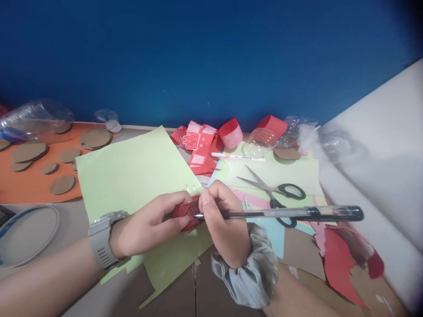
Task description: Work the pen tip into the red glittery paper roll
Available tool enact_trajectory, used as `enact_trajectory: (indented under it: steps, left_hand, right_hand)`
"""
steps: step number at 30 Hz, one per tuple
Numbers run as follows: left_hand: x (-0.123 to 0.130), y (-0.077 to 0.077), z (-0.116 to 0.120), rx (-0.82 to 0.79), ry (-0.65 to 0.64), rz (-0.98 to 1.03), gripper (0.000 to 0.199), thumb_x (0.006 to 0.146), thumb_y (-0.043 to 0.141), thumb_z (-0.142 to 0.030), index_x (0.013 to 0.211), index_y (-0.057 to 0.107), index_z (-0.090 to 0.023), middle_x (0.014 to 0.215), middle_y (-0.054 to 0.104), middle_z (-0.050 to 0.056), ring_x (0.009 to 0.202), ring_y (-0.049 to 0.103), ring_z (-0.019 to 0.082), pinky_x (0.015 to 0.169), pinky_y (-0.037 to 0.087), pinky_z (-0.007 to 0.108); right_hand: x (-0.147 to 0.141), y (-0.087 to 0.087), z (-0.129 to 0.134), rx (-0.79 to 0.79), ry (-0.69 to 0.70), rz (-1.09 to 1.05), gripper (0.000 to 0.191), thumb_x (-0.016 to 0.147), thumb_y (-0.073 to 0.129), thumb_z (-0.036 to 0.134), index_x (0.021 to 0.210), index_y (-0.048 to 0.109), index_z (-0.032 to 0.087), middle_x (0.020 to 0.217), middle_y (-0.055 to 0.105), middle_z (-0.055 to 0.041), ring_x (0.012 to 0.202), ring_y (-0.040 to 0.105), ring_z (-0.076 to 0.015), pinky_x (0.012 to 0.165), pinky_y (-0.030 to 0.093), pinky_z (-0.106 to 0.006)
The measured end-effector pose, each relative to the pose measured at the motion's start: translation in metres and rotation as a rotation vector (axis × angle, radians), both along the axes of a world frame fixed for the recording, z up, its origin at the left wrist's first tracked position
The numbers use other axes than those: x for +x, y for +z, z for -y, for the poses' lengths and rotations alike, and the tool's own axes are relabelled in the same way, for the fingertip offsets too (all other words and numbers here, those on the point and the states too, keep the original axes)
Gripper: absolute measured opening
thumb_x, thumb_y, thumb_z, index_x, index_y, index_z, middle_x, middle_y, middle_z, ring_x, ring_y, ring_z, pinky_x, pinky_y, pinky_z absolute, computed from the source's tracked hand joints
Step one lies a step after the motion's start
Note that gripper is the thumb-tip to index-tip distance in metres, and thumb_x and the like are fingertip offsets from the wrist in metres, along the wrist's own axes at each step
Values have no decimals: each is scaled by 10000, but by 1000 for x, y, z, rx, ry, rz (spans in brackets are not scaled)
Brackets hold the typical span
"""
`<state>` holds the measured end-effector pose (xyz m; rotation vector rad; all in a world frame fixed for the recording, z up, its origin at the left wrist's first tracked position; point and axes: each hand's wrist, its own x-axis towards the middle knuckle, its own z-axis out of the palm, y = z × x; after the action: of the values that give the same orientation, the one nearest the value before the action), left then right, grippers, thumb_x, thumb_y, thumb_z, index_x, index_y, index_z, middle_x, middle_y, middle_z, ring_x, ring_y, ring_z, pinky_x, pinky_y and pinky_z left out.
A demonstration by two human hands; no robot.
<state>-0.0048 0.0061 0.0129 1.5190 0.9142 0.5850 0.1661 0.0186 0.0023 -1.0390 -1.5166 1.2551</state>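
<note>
One red piece with a dark pattern is pinched between the thumb and fingers of the left hand, over a pale green sheet, while one pen is clasped in the right hand, its tip at the piece; whether they touch cannot be told. Beyond lie one pair of scissors, blades spread, and one white marker

From here it looks like a craft corner against a blue wall: cardboard discs at left, a marker far centre, scissors at right, a red scrap near right.
</note>
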Motion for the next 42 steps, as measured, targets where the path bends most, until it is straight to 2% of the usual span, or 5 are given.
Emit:
enact_trajectory:
  steps: [13,22,30,42]
  left_hand:
    - [1,3,0,-1,4,-9,121,910,436,-99,822,486,-166,753,514,-29,680,463,122,631,368,224]
    - [3,6,0,35,6,-106,120,923,465,-191,806,472,-167,724,459,-37,651,425,117,608,372,219]
    - [4,7,-1,29,9,-148,128,916,460,-200,792,458,-169,716,438,-33,652,416,119,613,374,223]
    - [4,5,0,16,10,-105,115,912,464,-160,797,460,-169,728,442,-36,662,412,118,616,366,225]
  right_hand:
    - [0,-2,1,-19,0,11,268,879,458,170,639,347,215,572,302,60,526,294,-93,485,264,-241]
    - [0,0,0,-6,-10,19,265,860,454,154,626,345,215,569,312,62,524,312,-89,486,278,-240]
    - [0,1,0,-30,-8,30,261,856,461,173,624,349,215,560,313,61,516,304,-89,477,273,-237]
    - [-1,3,0,10,-18,34,246,832,458,145,615,363,212,562,345,58,511,323,-84,479,283,-236]
